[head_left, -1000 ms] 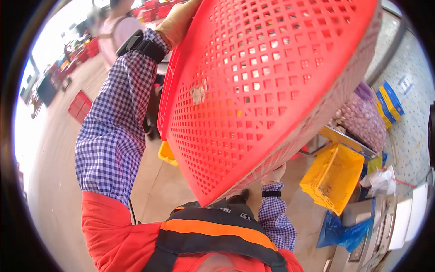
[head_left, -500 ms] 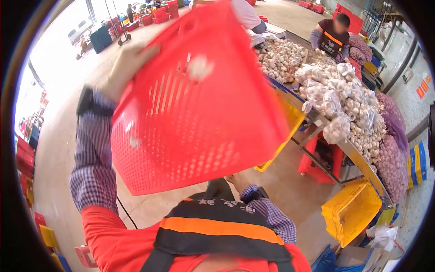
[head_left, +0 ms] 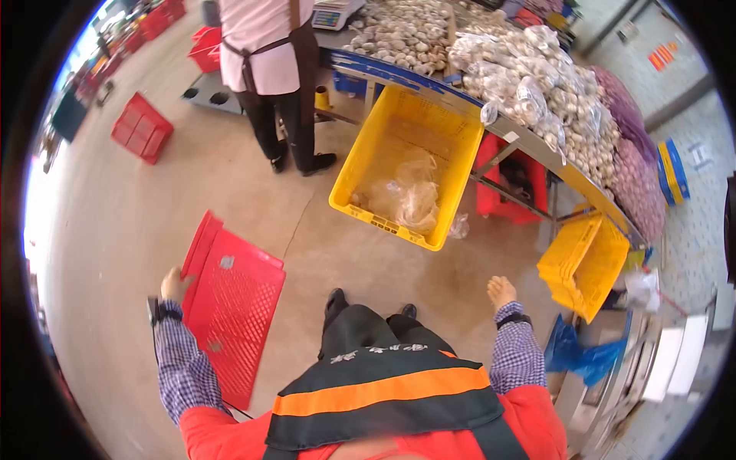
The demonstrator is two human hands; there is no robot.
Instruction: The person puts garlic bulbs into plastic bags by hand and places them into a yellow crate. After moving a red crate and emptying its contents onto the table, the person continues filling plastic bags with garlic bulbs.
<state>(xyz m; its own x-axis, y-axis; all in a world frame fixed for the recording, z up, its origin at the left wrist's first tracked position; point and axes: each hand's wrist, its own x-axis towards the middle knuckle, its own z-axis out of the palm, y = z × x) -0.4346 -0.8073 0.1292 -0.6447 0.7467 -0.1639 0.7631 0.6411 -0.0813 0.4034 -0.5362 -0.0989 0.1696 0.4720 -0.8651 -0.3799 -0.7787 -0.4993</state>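
Observation:
My left hand (head_left: 175, 284) is closed on the rim of a red plastic basket (head_left: 244, 287). The basket hangs tilted at my left side, its perforated wall facing up toward me; pale patches show on that wall. Out to the right, my right hand (head_left: 501, 290) hangs free above the floor with its fingers loosely extended and nothing in it. Ahead of me, between the two hands, stands a yellow crate (head_left: 372, 136) with crumpled clear plastic bags (head_left: 416, 195) inside.
A sorting table (head_left: 537, 142) ahead right carries heaped garlic bulbs (head_left: 402, 34) and bagged garlic (head_left: 510, 73). Beside it stands a person in an apron (head_left: 264, 65). Another red basket (head_left: 143, 129) lies left; stacked yellow crates (head_left: 586, 264) and a blue bag (head_left: 586, 353) lie right.
The red basket has dropped from in front of my view to my left side, still in my left hand. My right hand has swung out to the right. The view has turned and the yellow crate shows fully.

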